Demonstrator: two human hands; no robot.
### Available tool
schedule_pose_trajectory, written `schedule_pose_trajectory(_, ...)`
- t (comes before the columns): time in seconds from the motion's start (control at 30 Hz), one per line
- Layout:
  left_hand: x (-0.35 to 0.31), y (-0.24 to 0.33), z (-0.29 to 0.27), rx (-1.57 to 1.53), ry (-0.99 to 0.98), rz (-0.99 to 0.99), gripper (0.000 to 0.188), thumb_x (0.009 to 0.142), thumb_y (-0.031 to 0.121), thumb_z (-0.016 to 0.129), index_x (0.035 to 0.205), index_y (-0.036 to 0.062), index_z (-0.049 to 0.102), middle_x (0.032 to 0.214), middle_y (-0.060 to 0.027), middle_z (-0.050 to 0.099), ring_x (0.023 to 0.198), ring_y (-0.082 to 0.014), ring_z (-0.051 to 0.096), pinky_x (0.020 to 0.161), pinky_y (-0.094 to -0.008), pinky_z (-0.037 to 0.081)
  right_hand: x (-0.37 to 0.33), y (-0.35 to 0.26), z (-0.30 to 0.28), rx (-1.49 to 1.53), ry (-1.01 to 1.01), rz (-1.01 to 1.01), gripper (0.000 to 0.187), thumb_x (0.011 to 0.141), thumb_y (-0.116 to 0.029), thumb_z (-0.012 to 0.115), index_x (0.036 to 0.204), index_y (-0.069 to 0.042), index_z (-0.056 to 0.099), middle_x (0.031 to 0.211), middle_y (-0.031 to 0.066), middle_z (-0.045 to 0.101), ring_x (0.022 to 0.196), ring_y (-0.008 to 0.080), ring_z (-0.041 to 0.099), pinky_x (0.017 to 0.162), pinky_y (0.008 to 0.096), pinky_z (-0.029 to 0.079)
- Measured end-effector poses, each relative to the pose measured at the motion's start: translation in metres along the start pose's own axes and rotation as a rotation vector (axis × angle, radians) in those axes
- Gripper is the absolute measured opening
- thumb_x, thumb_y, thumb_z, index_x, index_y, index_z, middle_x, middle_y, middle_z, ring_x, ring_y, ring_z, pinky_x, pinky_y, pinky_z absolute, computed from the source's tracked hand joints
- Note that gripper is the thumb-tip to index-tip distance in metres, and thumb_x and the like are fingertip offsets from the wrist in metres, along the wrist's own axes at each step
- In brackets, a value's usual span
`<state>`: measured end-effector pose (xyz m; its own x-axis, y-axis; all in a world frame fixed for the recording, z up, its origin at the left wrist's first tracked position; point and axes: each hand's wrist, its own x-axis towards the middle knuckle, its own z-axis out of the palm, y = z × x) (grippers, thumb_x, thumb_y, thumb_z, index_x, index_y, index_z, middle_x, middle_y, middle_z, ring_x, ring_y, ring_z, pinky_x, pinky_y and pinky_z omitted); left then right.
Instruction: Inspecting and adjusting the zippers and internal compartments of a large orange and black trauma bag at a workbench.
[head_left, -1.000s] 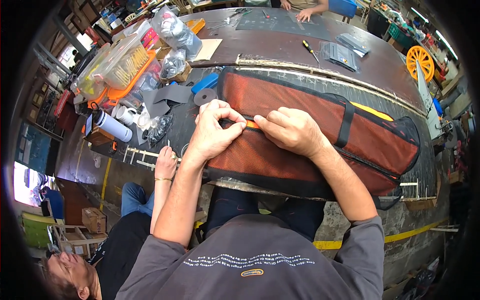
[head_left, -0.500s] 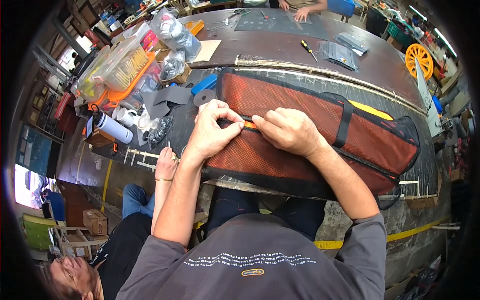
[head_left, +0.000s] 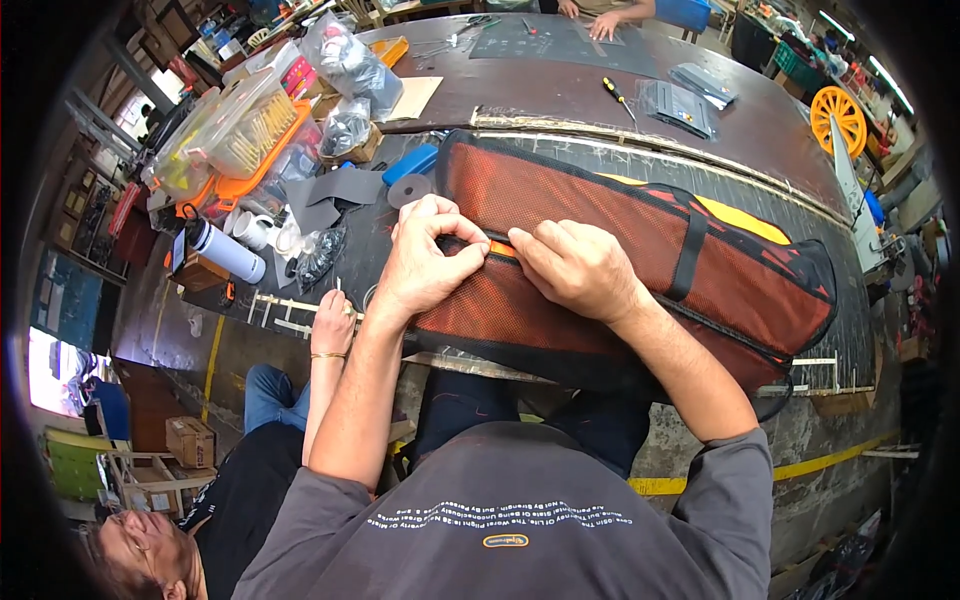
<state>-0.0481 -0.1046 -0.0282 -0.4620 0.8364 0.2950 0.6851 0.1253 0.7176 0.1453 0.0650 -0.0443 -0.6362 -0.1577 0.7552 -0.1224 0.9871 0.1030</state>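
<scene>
A long bag of orange-red mesh with black trim (head_left: pixel 560 190) lies slantwise on the table, with a zipper running lengthwise along its top. My left hand (head_left: pixel 425 262) pinches the zipper's edge near the left end, thumb and forefinger closed together. Close by on its right, my right hand (head_left: pixel 578 265) is closed with thumb and forefinger at the same zipper line; the fingers hide the exact spot it grips. Between the two hands a short bright orange strip (head_left: pixel 501 249) shows. A black strap (head_left: pixel 690 250) crosses the bag farther right.
Left of the bag are a dark tape roll (head_left: pixel 408 190), a blue object (head_left: pixel 412 165), a white bottle (head_left: pixel 228 252) and plastic bins (head_left: pixel 240 130). Another person's hand (head_left: pixel 334 322) rests at the table edge by my left forearm. A screwdriver (head_left: pixel 614 92) lies beyond the bag.
My right hand has moved slightly to the right along the zipper. The bag's far side has shifted a little and shows more yellow. My left hand stays in place.
</scene>
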Motion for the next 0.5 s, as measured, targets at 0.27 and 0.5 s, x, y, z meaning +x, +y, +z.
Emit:
schedule_pose_trajectory(0.27,-0.002,-0.009,0.006,0.036,0.016,0.06,0.018,0.077,0.028,0.086,0.089,0.0138,0.086,0.114,-0.0069,0.065,0.125,-0.0304,0.057,0.113,-0.0478,0.044,-0.007,-0.003,0.004,0.009,0.002,0.001,0.028,0.09,-0.015,0.078,0.115,-0.005,0.074,0.086,0.0015,0.059,0.073,0.0166,0.065,0.062,0.0328,0.056)
schedule_pose_trajectory(0.5,-0.005,-0.012,0.008,0.056,0.07,0.159,0.016,0.076,0.026,0.086,0.087,0.014,0.084,0.11,-0.0058,0.063,0.123,-0.0296,0.057,0.111,-0.0482,0.044,-0.009,-0.005,0.007,-0.061,-0.007,-0.022,0.031,0.089,-0.014,0.08,0.118,-0.004,0.075,0.084,0.0019,0.057,0.069,0.0165,0.063,0.059,0.0327,0.054)
